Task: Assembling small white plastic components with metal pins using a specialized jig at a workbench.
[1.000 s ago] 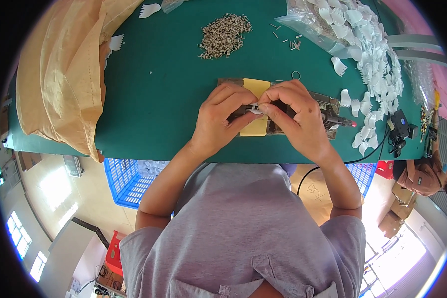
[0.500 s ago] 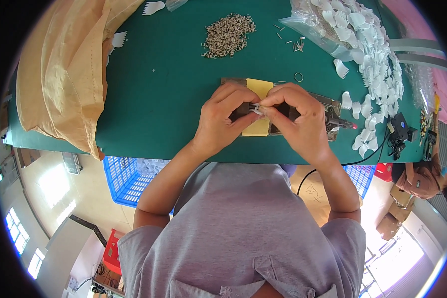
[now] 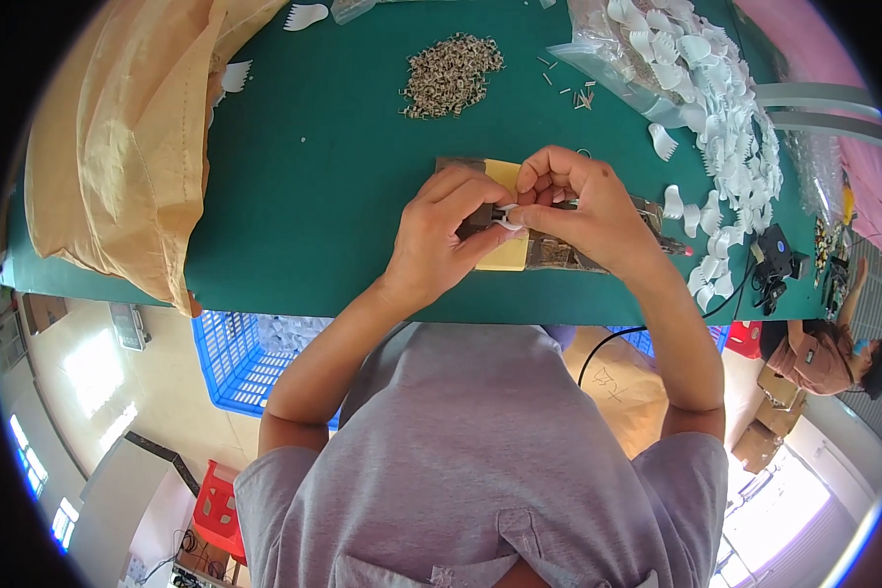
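My left hand [image 3: 429, 227] pinches a small white plastic comb-like piece [image 3: 510, 220] between thumb and fingers, with a dark metal part beside it. My right hand [image 3: 598, 211] is at the same piece, its thumb tip against the right end and its other fingers curled above. Whatever its fingertips may hold is too small to make out. Both hands are above a yellow strip [image 3: 503, 257] wrapped around a worn brown block [image 3: 559, 255], which they partly cover.
A heap of small metal clips [image 3: 451, 76] lies at the back, with loose metal pins [image 3: 583, 98] to its right. Many white toothed pieces [image 3: 740, 147] spill down the right side. A brown sack [image 3: 118, 157] stands at left. Another person [image 3: 818, 355] is at far right.
My right hand has shifted its grip: its index finger has lifted off the piece and its fingers have curled upward, the thumb staying close. My left hand keeps its pinch.
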{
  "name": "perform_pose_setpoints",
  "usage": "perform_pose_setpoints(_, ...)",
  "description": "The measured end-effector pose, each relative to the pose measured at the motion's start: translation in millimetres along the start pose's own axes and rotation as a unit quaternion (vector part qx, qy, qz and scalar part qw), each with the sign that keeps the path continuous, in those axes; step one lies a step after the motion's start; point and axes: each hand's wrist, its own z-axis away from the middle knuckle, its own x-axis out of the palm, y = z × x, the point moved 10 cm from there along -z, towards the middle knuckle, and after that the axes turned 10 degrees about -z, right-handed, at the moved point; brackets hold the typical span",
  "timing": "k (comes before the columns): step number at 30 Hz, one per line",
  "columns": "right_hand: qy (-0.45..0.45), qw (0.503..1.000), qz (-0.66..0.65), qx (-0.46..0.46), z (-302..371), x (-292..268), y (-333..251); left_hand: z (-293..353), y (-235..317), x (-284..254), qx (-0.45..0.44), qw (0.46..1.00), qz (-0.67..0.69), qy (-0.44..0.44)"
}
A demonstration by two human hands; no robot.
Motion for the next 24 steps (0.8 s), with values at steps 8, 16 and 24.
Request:
perform_pose_setpoints(8,0.392,0.874,0.262,-0.118,123.0,-123.8,4.3,-3.3,-0.4,0.4,-0.015,1.000,0.022,0.004)
perform_pose_setpoints(16,0.362,0.898,0.239,-0.067,156.4,-181.1,23.7,-2.9,3.4,-2.8,0.019,1.000,-0.006,0.011)
perform_pose_setpoints(24,0.201,0.926,0.064,-0.312,113.4,-107.0,-40.1,-5.3,6.1,1.6,0.027,1.000,-0.009,0.013)
